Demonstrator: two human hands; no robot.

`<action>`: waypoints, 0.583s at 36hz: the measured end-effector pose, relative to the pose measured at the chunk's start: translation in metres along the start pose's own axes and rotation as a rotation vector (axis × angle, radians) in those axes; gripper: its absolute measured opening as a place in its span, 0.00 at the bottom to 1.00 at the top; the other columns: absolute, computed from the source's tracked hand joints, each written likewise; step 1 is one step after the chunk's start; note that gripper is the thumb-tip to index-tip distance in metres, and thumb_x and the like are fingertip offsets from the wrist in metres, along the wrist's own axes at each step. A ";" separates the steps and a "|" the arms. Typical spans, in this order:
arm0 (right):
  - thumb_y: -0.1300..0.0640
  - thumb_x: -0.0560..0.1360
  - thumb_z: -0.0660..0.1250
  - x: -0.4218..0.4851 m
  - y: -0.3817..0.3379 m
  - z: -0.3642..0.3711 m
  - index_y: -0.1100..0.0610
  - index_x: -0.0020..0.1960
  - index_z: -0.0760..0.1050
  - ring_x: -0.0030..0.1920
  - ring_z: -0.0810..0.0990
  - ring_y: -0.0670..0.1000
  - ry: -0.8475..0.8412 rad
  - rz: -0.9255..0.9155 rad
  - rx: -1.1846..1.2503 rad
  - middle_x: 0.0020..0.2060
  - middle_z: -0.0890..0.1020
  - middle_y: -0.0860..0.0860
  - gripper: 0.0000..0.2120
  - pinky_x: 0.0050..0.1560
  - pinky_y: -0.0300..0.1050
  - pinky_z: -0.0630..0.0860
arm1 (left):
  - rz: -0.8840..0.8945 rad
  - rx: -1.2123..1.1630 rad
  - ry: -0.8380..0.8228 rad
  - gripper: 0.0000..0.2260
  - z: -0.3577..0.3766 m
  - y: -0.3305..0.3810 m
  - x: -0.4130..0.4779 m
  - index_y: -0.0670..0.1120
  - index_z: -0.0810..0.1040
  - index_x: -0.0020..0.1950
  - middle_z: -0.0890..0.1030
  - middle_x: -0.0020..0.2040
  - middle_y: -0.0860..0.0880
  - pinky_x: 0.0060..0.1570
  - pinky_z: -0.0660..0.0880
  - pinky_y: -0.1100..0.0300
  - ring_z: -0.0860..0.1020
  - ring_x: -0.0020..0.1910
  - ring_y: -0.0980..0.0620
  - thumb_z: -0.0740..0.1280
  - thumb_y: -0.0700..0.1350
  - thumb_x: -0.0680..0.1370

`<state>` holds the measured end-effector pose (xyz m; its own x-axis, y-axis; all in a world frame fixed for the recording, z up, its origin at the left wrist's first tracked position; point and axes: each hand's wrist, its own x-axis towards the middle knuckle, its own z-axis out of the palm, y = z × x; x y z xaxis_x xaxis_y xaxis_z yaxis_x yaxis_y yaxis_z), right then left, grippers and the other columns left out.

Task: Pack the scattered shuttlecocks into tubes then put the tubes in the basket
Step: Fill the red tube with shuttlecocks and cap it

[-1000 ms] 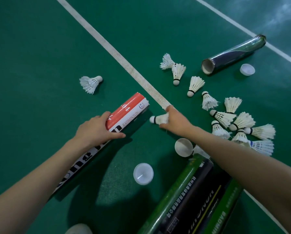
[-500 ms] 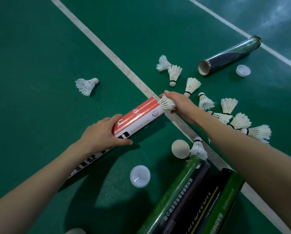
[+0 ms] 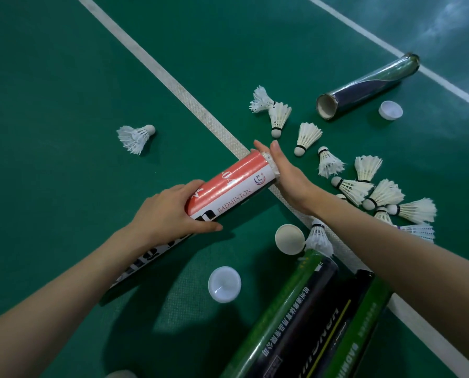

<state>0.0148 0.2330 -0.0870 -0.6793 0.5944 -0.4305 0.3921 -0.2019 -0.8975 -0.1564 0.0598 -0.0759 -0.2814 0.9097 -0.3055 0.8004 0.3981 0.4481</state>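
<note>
- left hand (image 3: pixel 170 211) grips the red-and-white tube (image 3: pixel 228 186) near mid-length, fingers over the top, thumb underneath.
- the red-and-white tube lies slanted over the green floor (image 3: pixel 50 77), open end up-right. Its lower end is hidden under the left forearm, so I cannot tell if it touches the floor.
- right hand (image 3: pixel 285 173) is flat, fingers straight and together, palm pressed on the tube's open end. It holds nothing.
- inserted shuttlecock (image 3: pixel 272 162) sits in that open end. Only a sliver of white feather shows between rim and palm.
- white line (image 3: pixel 200 110) runs diagonally and passes under the tube's open end.
- lone shuttlecock (image 3: pixel 135 136) lies on its side left of the tube, well apart.
- shuttlecock pair (image 3: pixel 275 113) lies just beyond the open end, the two touching. One more single shuttlecock (image 3: pixel 308 135) is near them.
- shuttlecock pile (image 3: pixel 383 192) lies right of the tube, past the right wrist, with several overlapping.
- silver tube (image 3: pixel 364 87) lies far up-right of the red-and-white tube, its open end facing back toward it. Small white cap (image 3: pixel 390 110) sits just beside it.
- cream cap (image 3: pixel 289 238) sits below the tube's open end. Clear white cap (image 3: pixel 224 284) is lower, below the tube's middle.
- green-and-black tubes (image 3: pixel 309 317) lie side by side down-right of the red-and-white tube, partly under the right forearm.
- upright shuttlecock (image 3: pixel 319 236) sits at the top end of the green one, beside the cream cap. I cannot tell if it is inside.
</note>
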 end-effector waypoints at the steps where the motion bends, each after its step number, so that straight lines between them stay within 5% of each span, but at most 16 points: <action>1: 0.34 0.78 0.41 -0.001 0.003 -0.002 0.41 0.76 0.55 0.75 0.59 0.50 -0.009 0.011 -0.030 0.74 0.64 0.46 0.28 0.76 0.58 0.50 | 0.011 0.018 -0.009 0.40 0.000 0.002 0.001 0.60 0.63 0.71 0.75 0.58 0.58 0.49 0.72 0.56 0.74 0.53 0.54 0.69 0.71 0.63; 7: 0.28 0.71 0.45 -0.008 0.011 -0.015 0.41 0.77 0.52 0.75 0.60 0.51 -0.049 0.091 0.014 0.75 0.61 0.48 0.37 0.76 0.59 0.51 | 0.059 0.076 -0.045 0.38 0.000 0.013 0.008 0.61 0.63 0.69 0.76 0.57 0.58 0.48 0.72 0.57 0.74 0.52 0.54 0.68 0.73 0.63; 13: 0.37 0.80 0.44 -0.024 0.017 -0.034 0.47 0.75 0.59 0.66 0.72 0.52 0.017 0.194 0.156 0.66 0.75 0.51 0.27 0.69 0.54 0.63 | 0.070 0.145 -0.114 0.37 0.011 0.031 0.015 0.61 0.63 0.68 0.76 0.56 0.55 0.48 0.73 0.56 0.75 0.53 0.51 0.68 0.73 0.64; 18: 0.47 0.79 0.61 -0.039 0.043 -0.068 0.58 0.59 0.68 0.50 0.75 0.52 0.365 0.218 -0.585 0.51 0.77 0.53 0.16 0.49 0.47 0.72 | 0.057 0.177 -0.118 0.40 0.019 0.036 0.017 0.59 0.60 0.72 0.75 0.60 0.54 0.51 0.74 0.55 0.75 0.56 0.49 0.67 0.73 0.64; 21: 0.46 0.77 0.64 -0.051 0.053 -0.083 0.60 0.54 0.67 0.45 0.73 0.55 0.301 0.362 -0.892 0.44 0.75 0.55 0.18 0.40 0.45 0.67 | 0.040 0.196 -0.122 0.41 0.022 0.034 0.016 0.58 0.59 0.72 0.75 0.61 0.54 0.51 0.74 0.55 0.75 0.55 0.49 0.66 0.73 0.64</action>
<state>0.1222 0.2566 -0.1049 -0.2905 0.8095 -0.5103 0.9486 0.1736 -0.2647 -0.1220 0.0852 -0.0840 -0.1908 0.8987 -0.3949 0.9007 0.3202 0.2935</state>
